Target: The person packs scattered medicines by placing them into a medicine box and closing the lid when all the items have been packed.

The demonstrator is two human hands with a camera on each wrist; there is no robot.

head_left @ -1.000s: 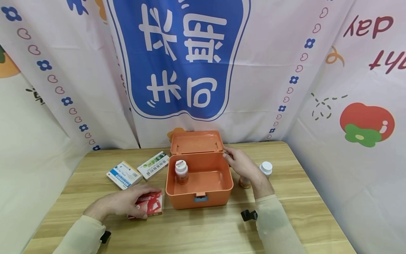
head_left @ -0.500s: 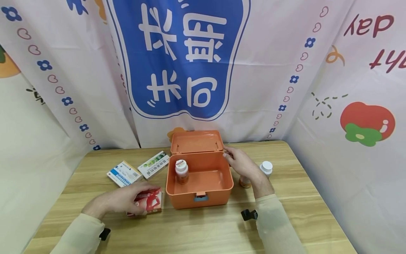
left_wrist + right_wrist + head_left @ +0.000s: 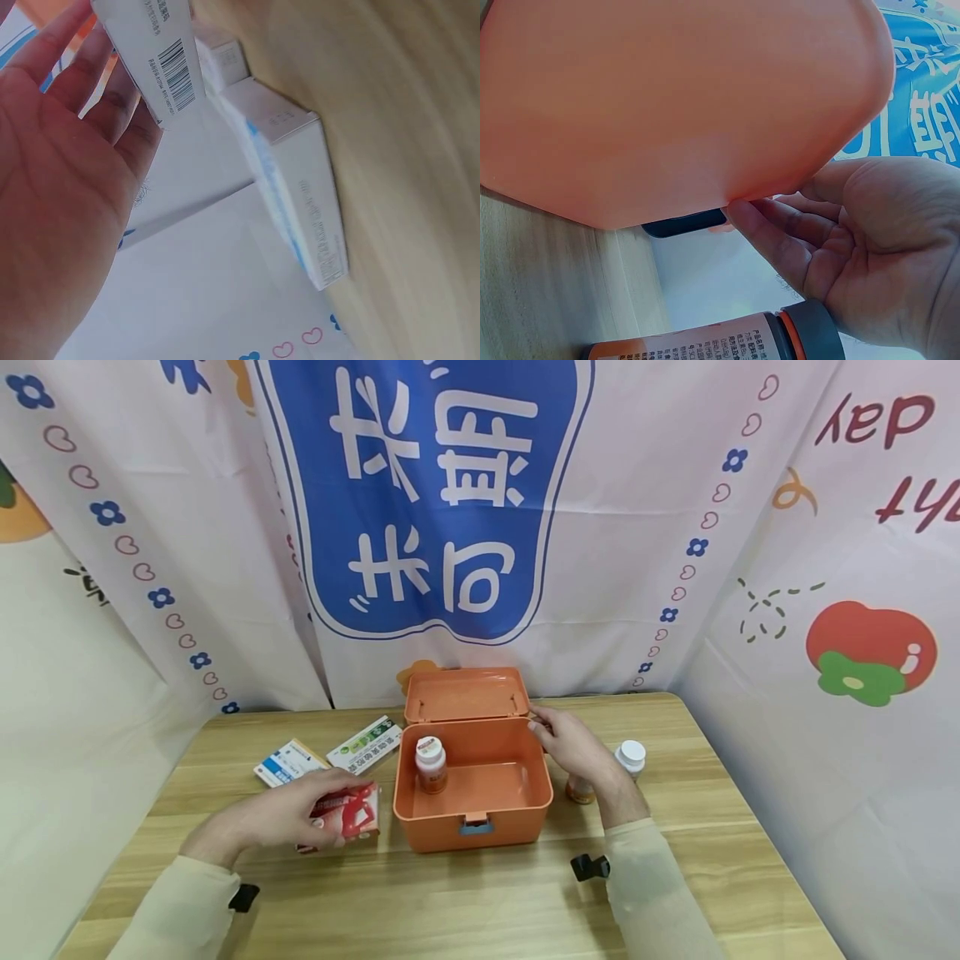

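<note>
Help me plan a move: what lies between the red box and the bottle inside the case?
Bare table and the case's left wall, shown in the head view.

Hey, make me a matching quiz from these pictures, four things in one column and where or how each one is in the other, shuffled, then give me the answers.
Column one
1. Red-and-white packet
2. Orange case
3. Right hand
4. Green-and-white carton

Column two
A. At the case's rear right corner
B. Lying on the table, touched by neither hand
C. Held by the left hand
D. Standing with its lid open

Right pairs: 1-C, 2-D, 3-A, 4-B
</note>
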